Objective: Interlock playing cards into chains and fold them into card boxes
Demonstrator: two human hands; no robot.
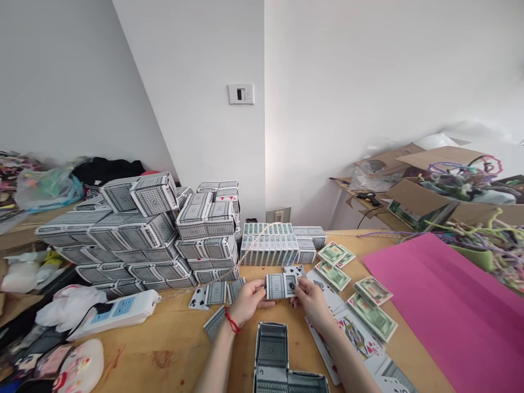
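Observation:
Both of my hands hold one small stack of playing cards (279, 286) just above the wooden table (176, 344). My left hand (245, 302), with a red string at the wrist, grips its left end. My right hand (310, 297) pinches the right end, fingers curled. An open card box (272, 349) lies directly in front of me, below the hands. Loose cards (215, 295) lie face down left of my left hand. Face-up cards (352, 335) lie spread under my right forearm.
A tall heap of boxed card decks (139, 234) fills the left back. A row of decks (270, 245) stands behind the hands. Green-backed decks (370, 305) lie to the right, beside a pink sheet (450, 305). A white power strip (114, 314) lies left. Cardboard boxes (429, 191) stand at the right back.

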